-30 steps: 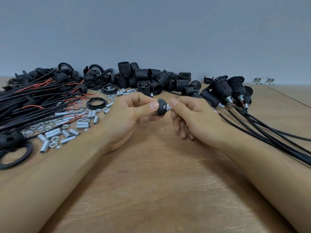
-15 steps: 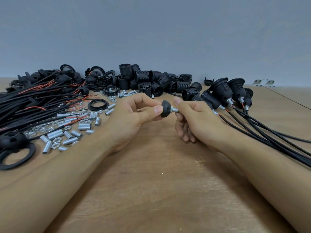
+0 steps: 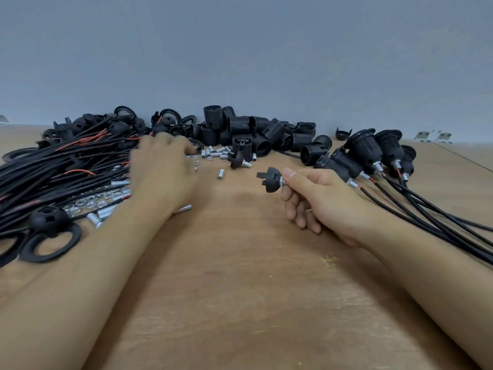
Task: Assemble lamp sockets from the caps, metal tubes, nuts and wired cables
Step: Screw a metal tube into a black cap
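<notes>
My right hand [image 3: 317, 198] pinches the metal tube of a black cap [image 3: 270, 179] and holds it above the table's middle. My left hand [image 3: 162, 166], blurred, reaches out flat over the loose nuts and tubes [image 3: 104, 201] beside the bundle of black and red wired cables [image 3: 61, 166]; it holds nothing that I can see. Another cap with a tube [image 3: 237, 160] lies on the table behind. Several finished sockets with cables [image 3: 373, 153] lie at the right.
A heap of black threaded socket bodies [image 3: 256, 134] stands at the back centre. Black rings and a cap [image 3: 48, 236] lie at the near left. Small metal brackets [image 3: 432, 136] sit far right. The wooden table [image 3: 240, 289] runs to a grey wall.
My left hand let go of the cap and moved left and away to the nuts and cables. My right hand keeps the cap with its tube and has shifted slightly right.
</notes>
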A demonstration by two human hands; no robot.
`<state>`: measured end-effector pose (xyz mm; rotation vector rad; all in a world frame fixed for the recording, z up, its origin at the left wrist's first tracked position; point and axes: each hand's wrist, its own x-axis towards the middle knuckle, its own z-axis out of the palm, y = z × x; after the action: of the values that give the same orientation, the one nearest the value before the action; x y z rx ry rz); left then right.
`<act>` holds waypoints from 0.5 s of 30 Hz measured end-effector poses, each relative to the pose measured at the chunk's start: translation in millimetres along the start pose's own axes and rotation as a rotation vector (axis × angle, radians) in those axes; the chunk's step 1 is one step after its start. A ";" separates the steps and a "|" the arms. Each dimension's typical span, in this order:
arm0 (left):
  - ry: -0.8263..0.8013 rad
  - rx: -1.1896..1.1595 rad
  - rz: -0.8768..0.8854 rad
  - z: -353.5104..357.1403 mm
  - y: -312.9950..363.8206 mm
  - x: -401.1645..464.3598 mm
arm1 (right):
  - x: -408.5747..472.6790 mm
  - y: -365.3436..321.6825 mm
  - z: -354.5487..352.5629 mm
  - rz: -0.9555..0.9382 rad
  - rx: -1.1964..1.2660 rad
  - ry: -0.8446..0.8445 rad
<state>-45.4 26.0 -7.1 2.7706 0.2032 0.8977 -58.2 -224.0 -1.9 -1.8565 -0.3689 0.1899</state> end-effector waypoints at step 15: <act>-0.127 0.308 -0.534 -11.9 -44.4 10.6 | 1.2 2.9 -3.0 0.015 0.007 -0.032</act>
<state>-46.7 73.0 -2.9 2.7904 1.0764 0.5863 -55.7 -227.1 -3.6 -1.8518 -0.3762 0.2312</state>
